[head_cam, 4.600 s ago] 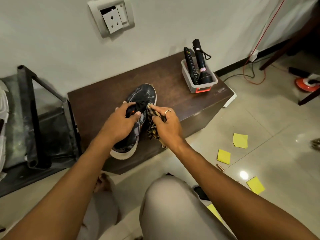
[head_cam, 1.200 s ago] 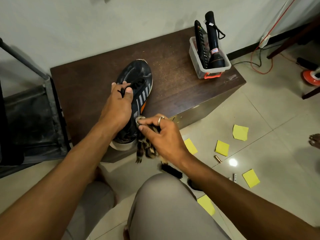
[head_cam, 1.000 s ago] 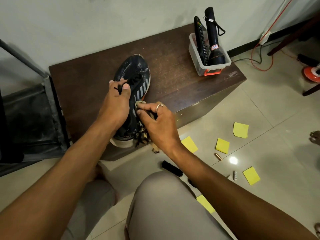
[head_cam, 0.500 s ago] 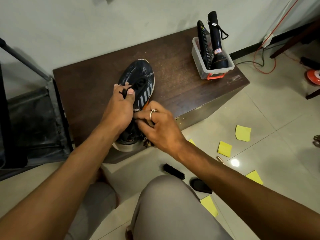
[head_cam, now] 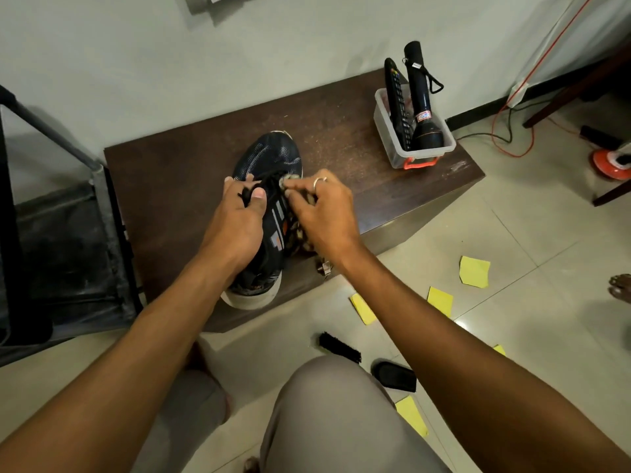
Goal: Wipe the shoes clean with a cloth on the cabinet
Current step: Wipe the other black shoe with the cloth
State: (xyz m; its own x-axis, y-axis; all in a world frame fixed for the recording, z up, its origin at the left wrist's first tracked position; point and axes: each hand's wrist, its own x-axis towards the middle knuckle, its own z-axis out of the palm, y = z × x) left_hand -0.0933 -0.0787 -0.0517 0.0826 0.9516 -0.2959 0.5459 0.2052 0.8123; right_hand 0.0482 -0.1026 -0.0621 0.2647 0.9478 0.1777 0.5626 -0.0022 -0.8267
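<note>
The shoe (head_cam: 269, 155) is lying on the cabinet (head_cam: 341, 131), toe toward the wall (head_cam: 307, 46). The left hand (head_cam: 235, 223) is pinching its laces (head_cam: 251, 194); the right hand (head_cam: 324, 213) is holding the cloth (head_cam: 297, 233) in a tight grip against its right flank.

My left hand (head_cam: 235, 223) gripping shoe (head_cam: 269, 155), right hand (head_cam: 324, 213) pinching cloth (head_cam: 296, 235): middle of cabinet (head_cam: 164, 186) top taken. Bare wood toward frame left, up to metal rack (head_cam: 102, 213). Bare strip toward right, ending at tub (head_cam: 386, 131) with torch (head_cam: 420, 107) and remote (head_cam: 396, 93). Wall (head_cam: 273, 46) blocks behind.
</note>
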